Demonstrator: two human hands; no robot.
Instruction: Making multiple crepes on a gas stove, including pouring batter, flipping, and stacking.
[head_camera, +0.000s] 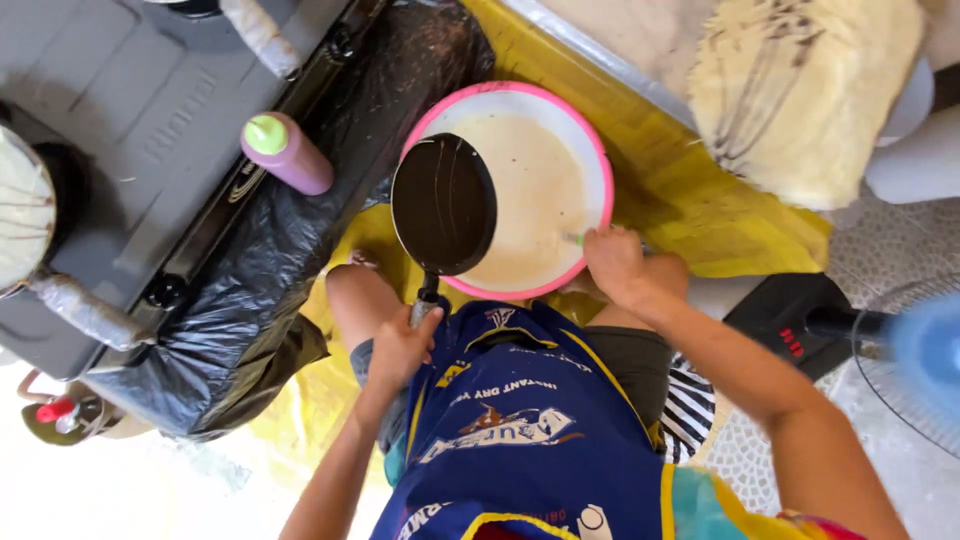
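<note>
Left hand (400, 348) fist round pan (444, 204) handle | right hand (613, 262) fingers pinching ladle (573, 238)

red-lit black display (790, 325), right

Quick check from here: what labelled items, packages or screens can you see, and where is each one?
Squeeze bottle: purple, green cap, lying left of the pink basin.
Apron: blue, yellow trim, printed logos, on the person's front.
Black device: boxy, small red display, on the floor right.
</note>
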